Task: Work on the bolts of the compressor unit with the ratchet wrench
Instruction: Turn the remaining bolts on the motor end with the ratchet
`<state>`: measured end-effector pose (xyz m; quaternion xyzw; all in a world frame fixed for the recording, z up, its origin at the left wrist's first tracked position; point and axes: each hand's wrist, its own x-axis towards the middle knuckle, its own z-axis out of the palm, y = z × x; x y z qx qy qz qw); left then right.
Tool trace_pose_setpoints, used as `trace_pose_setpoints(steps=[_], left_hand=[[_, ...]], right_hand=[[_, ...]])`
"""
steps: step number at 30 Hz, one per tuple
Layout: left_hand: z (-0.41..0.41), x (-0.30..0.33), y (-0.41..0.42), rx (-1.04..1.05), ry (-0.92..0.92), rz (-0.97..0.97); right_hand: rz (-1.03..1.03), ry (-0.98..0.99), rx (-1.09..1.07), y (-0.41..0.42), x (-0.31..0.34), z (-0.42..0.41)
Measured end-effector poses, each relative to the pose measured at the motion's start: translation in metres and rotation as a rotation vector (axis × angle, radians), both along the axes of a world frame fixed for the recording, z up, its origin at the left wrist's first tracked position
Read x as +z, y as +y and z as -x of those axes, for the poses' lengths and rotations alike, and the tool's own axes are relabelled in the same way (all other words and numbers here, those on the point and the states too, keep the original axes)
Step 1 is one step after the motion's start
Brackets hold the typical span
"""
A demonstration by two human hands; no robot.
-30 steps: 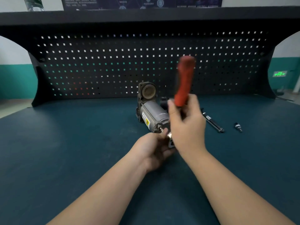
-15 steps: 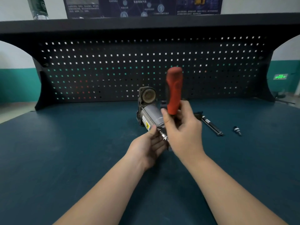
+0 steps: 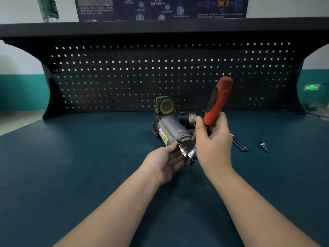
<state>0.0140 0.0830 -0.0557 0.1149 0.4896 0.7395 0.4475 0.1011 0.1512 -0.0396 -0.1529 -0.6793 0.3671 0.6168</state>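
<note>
The grey compressor unit (image 3: 171,130) lies on the dark teal bench, its round port at the far end. My right hand (image 3: 212,142) grips the ratchet wrench (image 3: 218,101) low on its red and black handle, which points up and to the right. The wrench's chrome head sits at the near end of the compressor, below my right palm. My left hand (image 3: 164,162) pinches the chrome socket extension (image 3: 182,152) between thumb and fingers, its tip against the compressor's near end. The bolt itself is hidden.
A black rod-like tool (image 3: 239,144) and a small bit (image 3: 263,146) lie on the bench right of my right hand. A black pegboard (image 3: 124,77) stands behind the compressor. A bottle (image 3: 49,8) stands on the top shelf at left.
The red handle swung left and then back to the right, now leaning rightward. My left hand stayed on the socket extension at the compressor's near end.
</note>
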Motion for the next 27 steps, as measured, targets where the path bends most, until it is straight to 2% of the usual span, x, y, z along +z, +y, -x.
trace_pose_setpoints(steps=[3,8,10,15,19,25,27], left_hand=[[-0.001,0.000,0.000,-0.021,0.000,-0.012],[-0.003,-0.001,-0.001,-0.073,0.056,-0.034],[-0.008,0.000,0.001,-0.094,0.078,-0.056],[-0.018,0.000,0.010,-0.237,0.140,-0.067],[-0.025,-0.002,0.011,-0.272,0.112,-0.040],[-0.026,0.006,0.016,-0.337,0.023,0.067],[-0.028,0.010,0.019,-0.336,-0.032,0.096]], right_hand=[[-0.076,0.003,0.013,-0.006,-0.002,0.002],[-0.419,-0.186,0.105,-0.020,-0.002,0.005],[-0.521,-0.223,0.067,-0.020,-0.001,0.006],[-0.450,-0.252,-0.052,-0.002,0.004,-0.001],[-0.231,-0.128,0.049,0.012,0.003,-0.005],[-0.515,-0.321,0.064,0.012,0.004,-0.005],[-0.463,-0.325,0.113,0.017,0.008,-0.007]])
